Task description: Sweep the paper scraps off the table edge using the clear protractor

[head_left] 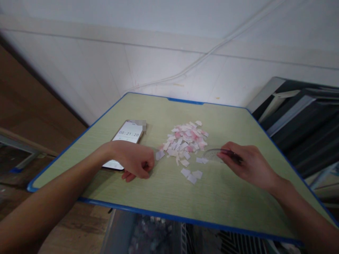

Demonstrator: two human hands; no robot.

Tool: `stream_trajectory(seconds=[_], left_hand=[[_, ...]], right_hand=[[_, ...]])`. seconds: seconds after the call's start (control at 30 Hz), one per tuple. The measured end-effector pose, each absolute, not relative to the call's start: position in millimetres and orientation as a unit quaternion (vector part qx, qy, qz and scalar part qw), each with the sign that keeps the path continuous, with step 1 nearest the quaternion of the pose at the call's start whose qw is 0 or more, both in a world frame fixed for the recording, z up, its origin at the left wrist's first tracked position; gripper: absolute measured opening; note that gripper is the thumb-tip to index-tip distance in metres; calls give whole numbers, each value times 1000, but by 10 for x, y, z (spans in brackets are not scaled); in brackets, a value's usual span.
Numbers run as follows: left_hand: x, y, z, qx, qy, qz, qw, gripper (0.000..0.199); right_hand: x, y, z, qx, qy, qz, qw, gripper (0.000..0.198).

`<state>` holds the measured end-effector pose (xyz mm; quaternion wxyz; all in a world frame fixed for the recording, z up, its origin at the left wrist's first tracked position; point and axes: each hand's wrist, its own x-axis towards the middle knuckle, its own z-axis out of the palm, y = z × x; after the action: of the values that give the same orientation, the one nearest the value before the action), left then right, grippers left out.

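Phone (135, 127) read 00:21:20 beside a heap of paper scraps (182, 139)

Far to my left stood a brown panel (31, 81). Next came the green, blue-edged surface (159, 197), with the phone lying face up on its left part. I could read the big digits, 00:21:20; the smaller marks were too tiny, and a grey blur hid one top corner. My left hand (137, 160) rested over the phone's lower edge, fingers curled in; whether they held anything, I could not tell. Just right of it, white and pink scraps lay heaped mid-surface, a few loose ones nearer me. I saw no readable writing on them. Right of the heap, a clear, round-edged piece (212, 153) jutted out towards the scraps, pinched between the thumb and fingers of my right hand (243, 158). Beyond the surface's right edge leaned dark flat panels (304, 113).
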<state>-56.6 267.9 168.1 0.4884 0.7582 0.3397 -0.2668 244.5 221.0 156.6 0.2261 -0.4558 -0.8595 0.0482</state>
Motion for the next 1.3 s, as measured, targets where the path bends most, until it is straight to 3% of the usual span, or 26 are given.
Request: stream_trajectory(seconds=[0.73,1.3], left_hand=[[-587,2684,1654,763,332,-256,492,21],[-570,2680,1677,763,333,-262,488,25]], right_hand=[[2381,2169,1598,-424,-856,192,224,18],[2308,2061,1555,-381,-886,145,221,15]])
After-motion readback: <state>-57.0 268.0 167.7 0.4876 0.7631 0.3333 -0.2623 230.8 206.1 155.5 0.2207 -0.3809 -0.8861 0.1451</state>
